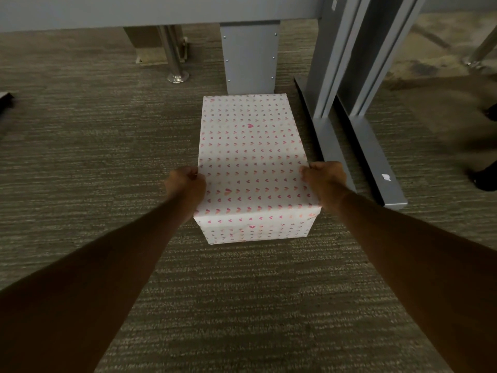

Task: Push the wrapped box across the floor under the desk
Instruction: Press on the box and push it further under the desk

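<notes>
The wrapped box [252, 162], in white paper with small pink hearts, rests lengthwise on the grey carpet. Its far end reaches a grey desk panel [250, 57] under the desk's front edge [134, 12]. My left hand [185, 184] grips the box's left side near its close end, fingers curled against the paper. My right hand [325, 181] clasps the right side at the same distance. Both forearms stretch out from the bottom of the view.
Two grey desk legs with long flat feet [376, 162] stand close to the box's right. A chrome post with a round foot [176, 74] stands at the back left, by a tan box [150, 44]. Dark chair casters [484, 179] sit far right. Carpet stretches left.
</notes>
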